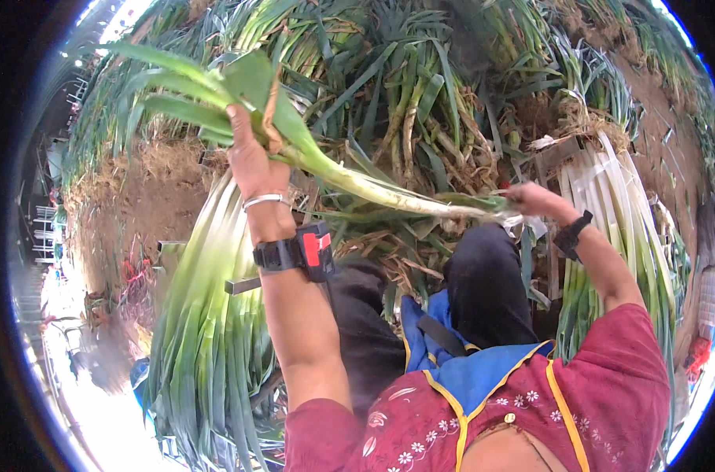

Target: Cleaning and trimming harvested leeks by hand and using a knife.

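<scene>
A long leek stretches across in front of me, its green leaves fanned out at the upper left and its pale stalk slanting down to the right. My left hand is closed around it where the leaves begin; a dry brown leaf hangs beside the fingers. At the thin root end, my right hand is closed, slightly blurred, and a loose green leaf strip runs along the stalk into it. Its fingertips are partly hidden.
Stacked leeks with soiled roots fill the ground ahead. Bundles of cleaned leeks lie on my left and right. A metal bar juts out near my left forearm. Leaf scraps lie before my knees.
</scene>
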A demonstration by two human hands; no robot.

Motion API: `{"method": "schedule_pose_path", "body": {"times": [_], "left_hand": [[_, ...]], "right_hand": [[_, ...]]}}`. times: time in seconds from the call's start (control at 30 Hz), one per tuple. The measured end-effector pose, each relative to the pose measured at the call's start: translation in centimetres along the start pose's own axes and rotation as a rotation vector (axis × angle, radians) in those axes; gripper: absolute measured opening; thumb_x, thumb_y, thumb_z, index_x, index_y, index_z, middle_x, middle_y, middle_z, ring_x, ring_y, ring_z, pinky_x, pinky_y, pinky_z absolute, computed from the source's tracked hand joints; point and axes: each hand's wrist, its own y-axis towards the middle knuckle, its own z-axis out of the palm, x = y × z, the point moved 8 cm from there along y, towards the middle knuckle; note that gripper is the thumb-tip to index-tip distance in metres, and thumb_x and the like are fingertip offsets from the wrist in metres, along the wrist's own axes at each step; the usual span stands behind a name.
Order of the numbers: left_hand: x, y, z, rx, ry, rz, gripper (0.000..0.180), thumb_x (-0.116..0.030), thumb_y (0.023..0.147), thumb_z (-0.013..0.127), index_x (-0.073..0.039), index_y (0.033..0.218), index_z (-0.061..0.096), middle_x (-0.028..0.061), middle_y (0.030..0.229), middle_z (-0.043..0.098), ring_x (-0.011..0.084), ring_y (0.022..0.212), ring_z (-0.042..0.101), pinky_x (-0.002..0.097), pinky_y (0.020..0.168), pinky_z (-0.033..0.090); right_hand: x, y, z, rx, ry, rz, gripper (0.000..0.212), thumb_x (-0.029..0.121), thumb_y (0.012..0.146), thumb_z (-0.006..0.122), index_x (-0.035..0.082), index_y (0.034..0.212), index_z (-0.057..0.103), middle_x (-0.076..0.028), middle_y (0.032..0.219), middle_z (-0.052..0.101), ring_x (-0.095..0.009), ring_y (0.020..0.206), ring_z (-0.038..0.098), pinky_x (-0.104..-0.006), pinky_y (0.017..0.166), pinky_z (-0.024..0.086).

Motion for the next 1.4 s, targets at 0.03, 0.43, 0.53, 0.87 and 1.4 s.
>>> {"method": "schedule_pose_path", "body": {"times": [0.03, 0.43, 0.53, 0.87, 1.4], "left_hand": [[0.6, -0.3, 0.8, 0.027, -0.004, 0.02, 0.061, -0.048, 0.083, 0.066, -0.004, 0.122, 0.053, 0.0071, 0.108, 0.059, 0.0179, 0.087, 0.06, 0.0287, 0.072, 0.05], [4.5, -2.3, 5.9, 0.158, -0.077, -0.082, 0.051, -0.031, 0.087, 0.067, 0.003, 0.122, 0.052, 0.0077, 0.111, 0.059, 0.0196, 0.094, 0.059, 0.0342, 0.079, 0.051], [4.5, -2.5, 6.2, 0.121, -0.08, -0.088, 0.048, -0.03, 0.087, 0.067, 0.002, 0.119, 0.052, 0.0074, 0.107, 0.059, 0.0196, 0.091, 0.059, 0.0348, 0.075, 0.051], [6.1, -1.6, 4.3, 0.051, -0.058, -0.182, 0.046, -0.032, 0.091, 0.059, 0.001, 0.122, 0.051, 0.0117, 0.113, 0.059, 0.0243, 0.097, 0.06, 0.037, 0.084, 0.05], [6.8, -1.6, 5.1, 0.134, -0.08, -0.201, 0.041, -0.029, 0.094, 0.055, 0.002, 0.122, 0.051, 0.0114, 0.115, 0.058, 0.0235, 0.1, 0.059, 0.0378, 0.086, 0.049]], "right_hand": [[1.2, 0.6, -0.6, -0.096, 0.083, -0.036, 0.011, 0.014, 0.085, 0.059, 0.008, 0.094, 0.062, -0.012, 0.078, 0.065, -0.028, 0.073, 0.064, -0.0371, 0.068, 0.05], [27.3, 10.3, -11.2, -0.162, 1.147, -0.452, 0.044, 0.012, 0.085, 0.067, 0.0, 0.122, 0.048, -0.005, 0.108, 0.059, -0.011, 0.097, 0.056, -0.0266, 0.087, 0.046], [27.2, 11.7, -10.3, -0.183, 1.354, -0.264, 0.049, 0.009, 0.082, 0.069, -0.003, 0.123, 0.045, -0.009, 0.112, 0.058, -0.014, 0.099, 0.057, -0.0284, 0.087, 0.047], [27.8, 11.5, -11.0, -0.322, 1.099, -0.471, 0.037, 0.008, 0.077, 0.073, -0.002, 0.107, 0.054, -0.003, 0.098, 0.059, -0.009, 0.094, 0.049, -0.0266, 0.084, 0.042], [26.9, 10.5, -11.5, -0.377, 0.855, -0.579, 0.035, 0.014, 0.086, 0.066, -0.004, 0.112, 0.051, -0.008, 0.098, 0.061, -0.011, 0.093, 0.051, -0.029, 0.084, 0.043]]}}
